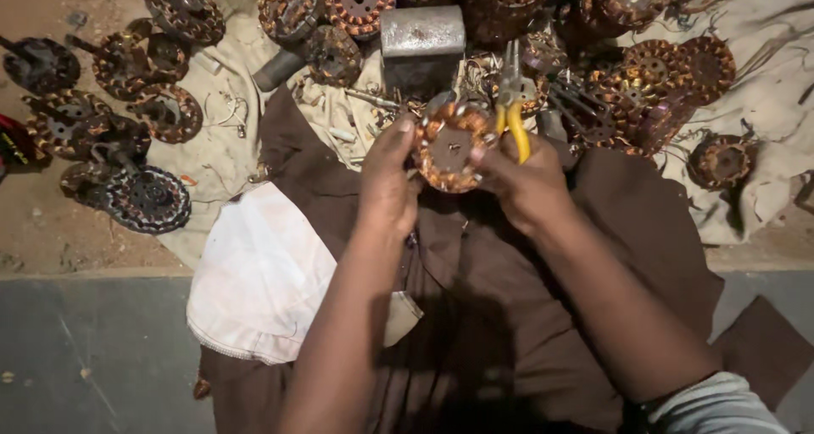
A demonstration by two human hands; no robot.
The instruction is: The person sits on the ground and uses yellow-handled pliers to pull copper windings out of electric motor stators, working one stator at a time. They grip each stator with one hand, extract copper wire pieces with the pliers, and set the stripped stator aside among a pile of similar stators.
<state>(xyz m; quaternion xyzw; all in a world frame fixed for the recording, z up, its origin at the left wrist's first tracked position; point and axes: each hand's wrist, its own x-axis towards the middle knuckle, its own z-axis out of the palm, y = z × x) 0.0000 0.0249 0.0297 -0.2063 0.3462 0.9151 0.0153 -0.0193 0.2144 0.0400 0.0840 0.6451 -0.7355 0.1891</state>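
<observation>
A round copper-wound motor stator (449,146) is held up over my lap, between both hands. My left hand (388,180) grips its left rim with thumb and fingers. My right hand (521,184) holds its right rim and also clasps yellow-handled pliers (512,103), whose jaws point away from me. Brown cloth (509,256) covers my lap beneath the hands.
Many more copper-wound stators (356,2) lie on a pale sheet (212,154) ahead and on the dirt at the left (148,198). A grey metal block (421,31) stands just beyond the hands. A white cloth (259,277) lies at my left knee.
</observation>
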